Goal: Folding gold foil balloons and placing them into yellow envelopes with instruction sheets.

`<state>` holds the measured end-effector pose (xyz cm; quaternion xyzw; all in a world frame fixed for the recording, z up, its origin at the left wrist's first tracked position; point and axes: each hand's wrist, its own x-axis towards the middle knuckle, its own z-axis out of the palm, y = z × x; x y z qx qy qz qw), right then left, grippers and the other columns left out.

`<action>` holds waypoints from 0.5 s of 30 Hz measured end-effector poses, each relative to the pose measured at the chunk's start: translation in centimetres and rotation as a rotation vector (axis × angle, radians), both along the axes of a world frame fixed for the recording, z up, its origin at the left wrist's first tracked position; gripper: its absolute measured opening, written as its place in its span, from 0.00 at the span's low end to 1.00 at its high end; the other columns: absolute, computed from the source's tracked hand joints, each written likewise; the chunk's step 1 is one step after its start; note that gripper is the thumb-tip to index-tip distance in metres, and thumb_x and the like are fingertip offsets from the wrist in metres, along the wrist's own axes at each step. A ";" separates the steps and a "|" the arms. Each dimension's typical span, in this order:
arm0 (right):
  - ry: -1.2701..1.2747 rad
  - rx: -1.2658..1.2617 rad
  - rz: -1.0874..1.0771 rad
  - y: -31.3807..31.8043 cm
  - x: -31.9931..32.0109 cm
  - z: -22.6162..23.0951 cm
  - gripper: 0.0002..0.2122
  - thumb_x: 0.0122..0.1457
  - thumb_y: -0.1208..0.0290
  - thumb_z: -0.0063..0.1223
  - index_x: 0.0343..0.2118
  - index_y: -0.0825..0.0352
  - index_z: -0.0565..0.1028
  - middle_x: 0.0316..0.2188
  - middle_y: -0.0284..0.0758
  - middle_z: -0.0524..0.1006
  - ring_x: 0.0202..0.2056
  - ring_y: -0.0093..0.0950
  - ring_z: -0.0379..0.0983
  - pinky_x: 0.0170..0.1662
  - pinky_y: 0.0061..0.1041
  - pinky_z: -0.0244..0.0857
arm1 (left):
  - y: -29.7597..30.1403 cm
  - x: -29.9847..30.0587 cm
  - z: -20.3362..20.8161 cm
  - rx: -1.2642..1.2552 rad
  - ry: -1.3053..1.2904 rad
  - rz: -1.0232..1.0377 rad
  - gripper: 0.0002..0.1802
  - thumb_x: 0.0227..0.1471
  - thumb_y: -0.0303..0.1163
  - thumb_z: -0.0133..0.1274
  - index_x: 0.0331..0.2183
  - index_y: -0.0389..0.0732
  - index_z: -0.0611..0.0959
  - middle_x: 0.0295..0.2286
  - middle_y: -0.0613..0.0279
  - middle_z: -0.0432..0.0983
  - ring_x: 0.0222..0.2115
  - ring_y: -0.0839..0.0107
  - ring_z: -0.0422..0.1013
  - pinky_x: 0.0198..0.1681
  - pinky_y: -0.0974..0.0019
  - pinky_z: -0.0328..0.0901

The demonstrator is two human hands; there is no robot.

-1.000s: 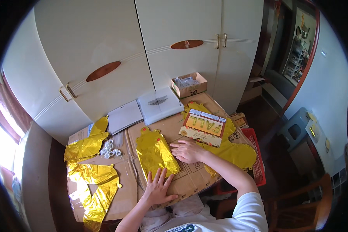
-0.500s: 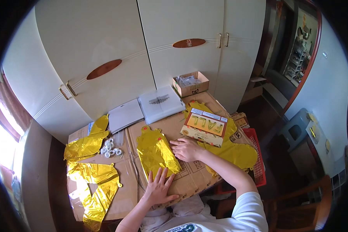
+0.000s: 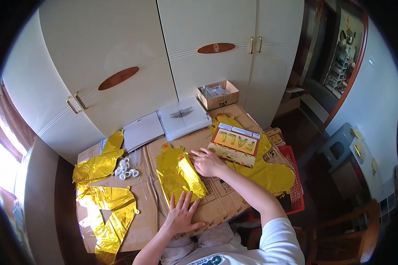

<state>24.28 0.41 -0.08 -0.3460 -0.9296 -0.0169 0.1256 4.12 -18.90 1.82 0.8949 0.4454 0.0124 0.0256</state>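
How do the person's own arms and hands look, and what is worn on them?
The left hand and right hand are bare, no gloves or rings visible. A short, loose white sleeve leaves the right forearm bare; the left forearm is also bare, any sleeve out of view.

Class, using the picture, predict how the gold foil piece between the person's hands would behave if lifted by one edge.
The gold foil piece would probably flop, since it lies flat and wrinkled on the cardboard. It is likely light for its size, as it looks thin. Its shiny surface suggests it might slip easily.
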 end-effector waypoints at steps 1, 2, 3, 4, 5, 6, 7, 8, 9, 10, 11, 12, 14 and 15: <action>0.013 0.012 -0.011 0.4 -0.2 -0.2 0.16 0.60 0.62 0.42 0.30 0.63 0.83 0.51 0.33 0.77 0.62 0.32 0.61 0.65 0.44 0.48 | 0.0 0.0 0.0 0.000 -0.002 0.000 0.54 0.45 0.75 0.43 0.62 0.45 0.63 0.62 0.41 0.52 0.64 0.44 0.47 0.61 0.30 0.41; 0.007 0.009 -0.018 0.7 -0.3 -0.4 0.16 0.60 0.62 0.42 0.32 0.63 0.83 0.52 0.33 0.76 0.62 0.32 0.61 0.66 0.44 0.47 | -0.1 0.0 -0.1 0.000 -0.005 0.000 0.54 0.45 0.75 0.42 0.62 0.45 0.63 0.62 0.41 0.52 0.64 0.44 0.47 0.61 0.30 0.41; 0.002 0.008 -0.025 1.1 -0.4 -0.5 0.16 0.60 0.62 0.42 0.33 0.63 0.82 0.53 0.32 0.75 0.63 0.31 0.60 0.66 0.44 0.47 | -0.1 0.0 -0.1 0.002 -0.006 0.000 0.54 0.45 0.75 0.42 0.62 0.45 0.63 0.62 0.41 0.52 0.64 0.44 0.47 0.61 0.30 0.41; -0.003 0.007 -0.032 1.5 -0.5 -0.7 0.16 0.60 0.61 0.42 0.35 0.63 0.82 0.54 0.32 0.74 0.63 0.31 0.60 0.66 0.44 0.46 | 0.0 0.0 0.0 0.003 -0.005 0.000 0.54 0.45 0.75 0.42 0.62 0.45 0.63 0.62 0.41 0.52 0.64 0.44 0.47 0.61 0.31 0.41; 0.000 0.011 -0.032 1.9 -0.6 -0.7 0.16 0.60 0.61 0.42 0.37 0.63 0.82 0.55 0.31 0.74 0.64 0.31 0.58 0.67 0.44 0.46 | 0.0 0.0 0.1 0.003 -0.004 0.000 0.54 0.45 0.75 0.42 0.62 0.45 0.63 0.62 0.41 0.52 0.64 0.44 0.47 0.61 0.31 0.41; 0.001 0.013 -0.030 2.3 -0.6 -0.9 0.17 0.60 0.60 0.42 0.40 0.63 0.81 0.56 0.31 0.73 0.64 0.31 0.57 0.67 0.44 0.45 | -0.1 0.1 0.1 0.002 -0.006 0.001 0.54 0.45 0.75 0.42 0.62 0.45 0.63 0.62 0.41 0.52 0.64 0.44 0.47 0.61 0.31 0.41; 0.001 0.015 -0.030 2.4 -0.6 -1.0 0.17 0.60 0.60 0.42 0.42 0.62 0.81 0.56 0.30 0.73 0.65 0.32 0.55 0.67 0.44 0.45 | 0.0 0.1 0.0 0.005 -0.004 0.000 0.54 0.45 0.75 0.42 0.62 0.45 0.63 0.62 0.41 0.52 0.64 0.44 0.48 0.61 0.31 0.41; 0.002 0.006 -0.033 2.5 -0.5 -1.2 0.17 0.60 0.59 0.43 0.44 0.62 0.80 0.56 0.30 0.72 0.66 0.32 0.53 0.67 0.44 0.44 | 0.0 0.1 0.0 0.008 -0.002 -0.003 0.54 0.45 0.75 0.42 0.62 0.45 0.63 0.62 0.41 0.52 0.64 0.44 0.48 0.61 0.31 0.41; 0.002 -0.003 -0.032 2.4 -0.5 -1.2 0.18 0.60 0.59 0.43 0.46 0.62 0.79 0.57 0.30 0.72 0.67 0.33 0.51 0.67 0.44 0.44 | 0.1 0.0 -0.1 0.012 0.000 -0.001 0.54 0.45 0.75 0.42 0.62 0.45 0.63 0.62 0.41 0.52 0.64 0.44 0.48 0.61 0.31 0.41; 0.003 -0.011 -0.032 2.3 -0.5 -1.1 0.18 0.60 0.59 0.44 0.48 0.61 0.78 0.57 0.29 0.72 0.67 0.33 0.50 0.67 0.45 0.43 | 0.0 0.0 -0.1 0.015 0.002 -0.002 0.55 0.45 0.76 0.42 0.62 0.45 0.63 0.62 0.41 0.52 0.64 0.44 0.48 0.61 0.31 0.41; -0.011 -0.047 -0.016 2.0 -0.4 -1.1 0.18 0.59 0.59 0.45 0.48 0.61 0.78 0.57 0.30 0.71 0.68 0.34 0.48 0.68 0.45 0.43 | 0.1 0.0 -0.1 0.018 0.004 -0.004 0.55 0.45 0.76 0.42 0.62 0.45 0.63 0.62 0.41 0.52 0.64 0.44 0.48 0.61 0.31 0.41; -0.026 -0.085 0.002 1.4 -0.3 -0.8 0.19 0.59 0.59 0.45 0.48 0.61 0.78 0.58 0.30 0.71 0.68 0.34 0.47 0.68 0.46 0.42 | 0.0 0.0 -0.1 0.019 0.004 -0.004 0.55 0.45 0.76 0.42 0.63 0.45 0.63 0.62 0.41 0.52 0.64 0.44 0.48 0.61 0.31 0.41; -0.070 -0.145 0.042 0.6 -0.1 0.1 0.18 0.59 0.59 0.46 0.48 0.60 0.78 0.58 0.30 0.70 0.68 0.35 0.46 0.68 0.47 0.40 | 0.0 -0.1 0.0 0.009 0.005 0.005 0.55 0.45 0.76 0.42 0.63 0.45 0.63 0.62 0.41 0.52 0.64 0.44 0.48 0.61 0.31 0.41; -0.098 -0.171 0.061 0.3 0.1 0.4 0.18 0.59 0.58 0.47 0.47 0.60 0.78 0.58 0.31 0.70 0.68 0.34 0.45 0.68 0.47 0.39 | 0.0 -0.1 0.1 0.001 0.006 0.005 0.55 0.45 0.76 0.42 0.63 0.45 0.63 0.62 0.41 0.52 0.64 0.44 0.47 0.61 0.31 0.41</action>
